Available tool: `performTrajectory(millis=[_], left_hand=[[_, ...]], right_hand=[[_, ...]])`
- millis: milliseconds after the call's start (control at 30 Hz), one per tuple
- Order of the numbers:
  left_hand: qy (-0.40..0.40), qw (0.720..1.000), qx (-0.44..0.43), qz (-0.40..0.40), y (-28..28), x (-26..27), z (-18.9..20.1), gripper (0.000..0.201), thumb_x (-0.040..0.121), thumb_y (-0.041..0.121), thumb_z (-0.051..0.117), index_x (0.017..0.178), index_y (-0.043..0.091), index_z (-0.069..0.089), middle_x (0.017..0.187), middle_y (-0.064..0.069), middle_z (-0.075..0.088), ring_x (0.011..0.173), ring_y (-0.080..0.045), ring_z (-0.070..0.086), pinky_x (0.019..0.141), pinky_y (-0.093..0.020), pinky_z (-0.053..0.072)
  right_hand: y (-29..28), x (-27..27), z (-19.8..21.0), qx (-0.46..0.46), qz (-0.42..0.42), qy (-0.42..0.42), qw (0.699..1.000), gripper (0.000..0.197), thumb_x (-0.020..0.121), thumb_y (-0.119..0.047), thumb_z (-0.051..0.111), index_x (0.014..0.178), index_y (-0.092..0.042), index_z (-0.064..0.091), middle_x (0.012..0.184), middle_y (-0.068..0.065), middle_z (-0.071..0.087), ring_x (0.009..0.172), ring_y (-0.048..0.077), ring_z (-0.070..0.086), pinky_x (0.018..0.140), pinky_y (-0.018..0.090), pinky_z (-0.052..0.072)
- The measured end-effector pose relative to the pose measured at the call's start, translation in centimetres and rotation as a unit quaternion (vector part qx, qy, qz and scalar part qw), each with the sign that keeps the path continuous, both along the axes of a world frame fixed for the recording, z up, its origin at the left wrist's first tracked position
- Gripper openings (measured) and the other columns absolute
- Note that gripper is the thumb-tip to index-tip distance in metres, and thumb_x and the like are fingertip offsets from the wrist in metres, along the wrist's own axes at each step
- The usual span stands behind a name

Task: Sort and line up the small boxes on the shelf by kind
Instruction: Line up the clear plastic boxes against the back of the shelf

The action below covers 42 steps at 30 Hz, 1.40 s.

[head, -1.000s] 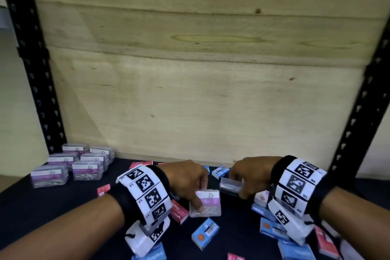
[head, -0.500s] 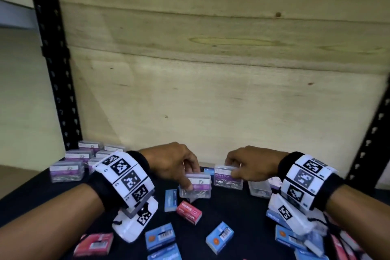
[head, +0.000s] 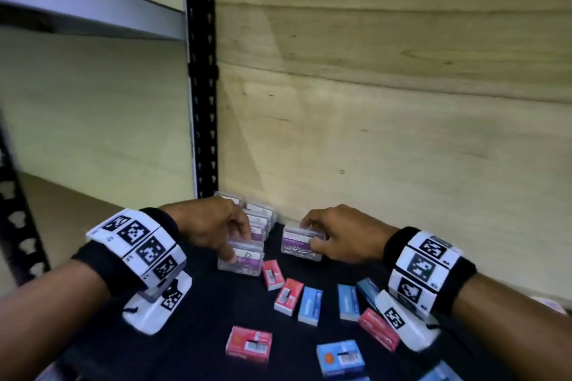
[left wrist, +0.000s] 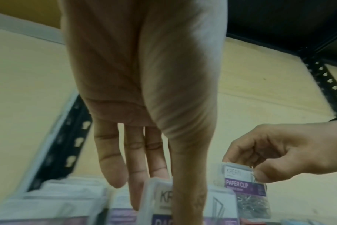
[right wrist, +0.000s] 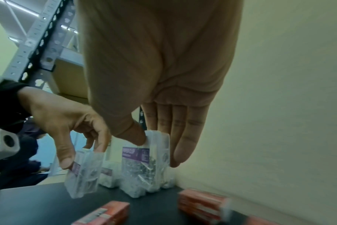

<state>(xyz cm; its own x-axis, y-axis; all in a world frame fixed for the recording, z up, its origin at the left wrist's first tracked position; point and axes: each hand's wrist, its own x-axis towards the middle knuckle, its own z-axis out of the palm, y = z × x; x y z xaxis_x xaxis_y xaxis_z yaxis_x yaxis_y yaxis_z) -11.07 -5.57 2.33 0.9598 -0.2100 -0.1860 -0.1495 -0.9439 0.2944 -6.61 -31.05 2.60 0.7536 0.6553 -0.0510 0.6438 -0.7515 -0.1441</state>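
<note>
From the head view, the left hand pinches a clear paper clip box between thumb and fingers. The right hand pinches a second clear box the same way. Both boxes are at the far left of the dark shelf. The group of clear boxes sits just behind the left hand, in the far left corner by the black post. So the left hand's box is nearer to that group, and the right hand's box is just to the right of it. Red and blue boxes lie loose, nearer and to the right.

From the left wrist view, the left hand's fingers point down around its box, thumb in front. The second box is to the right, held from the top by the right hand.

From the right wrist view, the right thumb and fingers squeeze the top of the second box, which stands tall on its edge. The left hand's box hangs tilted, just to its left.

I think both boxes go next to the far left group.
</note>
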Motion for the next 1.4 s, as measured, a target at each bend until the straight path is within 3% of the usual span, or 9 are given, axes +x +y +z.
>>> performTrajectory(millis=[200, 300, 467, 633, 767, 1000, 1100, 1300, 1400], left_hand=[[0.021, 0.998, 0.037, 0.053, 5.9, -0.6, -0.9, 0.034, 0.072, 0.028, 0.086, 0.100, 0.034, 0.067, 0.098, 0.015, 0.064, 0.090, -0.002, 0.059, 0.072, -0.014, 0.045], [0.026, 0.995, 0.054, 0.074, 7.8, -0.6, -1.4, 0.035, 0.073, 0.028, 0.086, 0.102, 0.034, 0.066, 0.097, 0.015, 0.061, 0.087, 0.000, 0.056, 0.066, -0.013, 0.040], [0.027, 0.995, 0.044, 0.087, 9.4, -0.5, -1.9, 0.036, 0.074, 0.026, 0.085, 0.106, 0.030, 0.068, 0.100, 0.013, 0.062, 0.088, -0.001, 0.056, 0.065, -0.012, 0.039], [0.003, 0.995, 0.053, 0.089, 9.5, -0.1, -2.0, 0.035, 0.077, 0.022, 0.082, 0.109, 0.028, 0.067, 0.100, 0.012, 0.060, 0.089, -0.004, 0.056, 0.067, -0.014, 0.039], [-0.015, 0.994, 0.067, 0.088, 9.3, -0.1, -2.2, 0.036, 0.079, 0.022, 0.080, 0.111, 0.030, 0.065, 0.103, 0.012, 0.060, 0.092, -0.006, 0.055, 0.075, -0.019, 0.040], [-0.050, 0.990, 0.098, 0.093, 9.0, -0.5, -1.9, 0.039, 0.076, 0.028, 0.082, 0.110, 0.034, 0.064, 0.104, 0.015, 0.059, 0.092, -0.006, 0.056, 0.074, -0.024, 0.045], [-0.062, 0.986, 0.124, 0.091, 8.4, -0.9, -1.3, 0.045, 0.077, 0.032, 0.081, 0.116, 0.036, 0.060, 0.107, 0.017, 0.055, 0.096, -0.005, 0.054, 0.069, -0.022, 0.040], [-0.096, 0.979, 0.172, 0.043, 4.7, -1.2, 0.3, 0.045, 0.080, 0.038, 0.078, 0.120, 0.037, 0.058, 0.117, 0.016, 0.053, 0.091, -0.003, 0.047, 0.069, -0.021, 0.036], [-0.110, 0.978, 0.177, 0.006, 1.6, -0.8, 1.1, 0.040, 0.080, 0.045, 0.075, 0.117, 0.038, 0.060, 0.115, 0.016, 0.057, 0.094, -0.005, 0.052, 0.072, -0.024, 0.042]], right_hand=[[7.0, 0.2, -1.1, -0.011, 0.053, 0.009, 0.998, 0.046, 0.093, -0.038, 0.057, 0.136, -0.024, 0.052, 0.127, 0.004, 0.062, 0.106, 0.021, 0.060, 0.090, 0.033, 0.050], [9.6, 0.1, -1.6, -0.031, 0.070, 0.007, 0.997, 0.042, 0.093, -0.039, 0.058, 0.131, -0.023, 0.055, 0.120, 0.005, 0.064, 0.101, 0.022, 0.061, 0.088, 0.035, 0.052], [11.8, 0.1, -2.1, -0.046, 0.073, 0.004, 0.996, 0.036, 0.093, -0.038, 0.057, 0.123, -0.019, 0.059, 0.114, 0.006, 0.065, 0.099, 0.023, 0.061, 0.087, 0.037, 0.053], [12.6, 0.3, -2.4, -0.042, 0.064, 0.014, 0.997, 0.035, 0.095, -0.036, 0.057, 0.125, -0.019, 0.057, 0.113, 0.004, 0.063, 0.096, 0.020, 0.059, 0.080, 0.031, 0.049], [12.6, 0.3, -2.8, -0.036, 0.058, 0.028, 0.997, 0.035, 0.095, -0.036, 0.059, 0.126, -0.019, 0.057, 0.113, 0.002, 0.063, 0.095, 0.018, 0.059, 0.077, 0.028, 0.046], [12.0, 0.4, -2.6, -0.052, 0.060, 0.017, 0.997, 0.039, 0.094, -0.038, 0.060, 0.127, -0.017, 0.057, 0.117, 0.005, 0.063, 0.101, 0.022, 0.061, 0.089, 0.036, 0.053], [11.4, 0.5, -2.4, -0.055, 0.065, 0.004, 0.996, 0.038, 0.095, -0.035, 0.060, 0.128, -0.017, 0.057, 0.117, 0.005, 0.064, 0.101, 0.022, 0.062, 0.090, 0.038, 0.053], [7.5, 0.6, -1.2, -0.051, 0.046, -0.020, 0.997, 0.038, 0.094, -0.038, 0.060, 0.128, -0.022, 0.058, 0.123, 0.004, 0.064, 0.106, 0.025, 0.061, 0.087, 0.034, 0.051], [3.9, 0.4, -0.5, -0.069, 0.019, -0.016, 0.997, 0.037, 0.094, -0.038, 0.059, 0.127, -0.023, 0.059, 0.124, 0.004, 0.063, 0.108, 0.025, 0.060, 0.091, 0.036, 0.051]])
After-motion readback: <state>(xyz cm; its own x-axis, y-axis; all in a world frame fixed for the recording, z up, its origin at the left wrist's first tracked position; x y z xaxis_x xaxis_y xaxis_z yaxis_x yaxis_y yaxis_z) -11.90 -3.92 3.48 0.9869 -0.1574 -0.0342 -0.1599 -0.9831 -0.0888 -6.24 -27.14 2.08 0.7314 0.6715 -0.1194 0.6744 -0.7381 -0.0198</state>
